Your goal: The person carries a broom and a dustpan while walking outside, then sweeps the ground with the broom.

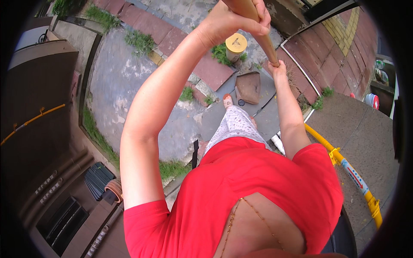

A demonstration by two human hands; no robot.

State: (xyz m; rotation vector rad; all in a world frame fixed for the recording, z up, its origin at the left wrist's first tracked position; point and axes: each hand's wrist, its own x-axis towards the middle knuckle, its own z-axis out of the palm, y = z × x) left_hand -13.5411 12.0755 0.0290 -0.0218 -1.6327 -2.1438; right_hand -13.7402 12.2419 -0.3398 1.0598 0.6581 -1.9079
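A wooden pole [266, 43] slants across the top of the view, and both my hands are around it. My left hand [246, 19] grips its upper part, close to the camera. Lower down, my right hand [277, 67] is closed on the same pole. Dry brown stalks [290, 77] show just past the right hand; whether they belong to the pole or grow from the ground, I cannot tell. A brown dustpan-like scoop [250, 85] lies on the grey slabs before my feet, with a small round black piece [241, 102] at its near edge.
A short post with a yellow cap [236, 43] stands ahead among weeds [220, 53]. Reddish paving slabs [209, 72] edge the concrete at left. A white pipe [301, 69] and a yellow pipe [322, 142] run at right. A red-and-white bucket [372, 101] stands farther right.
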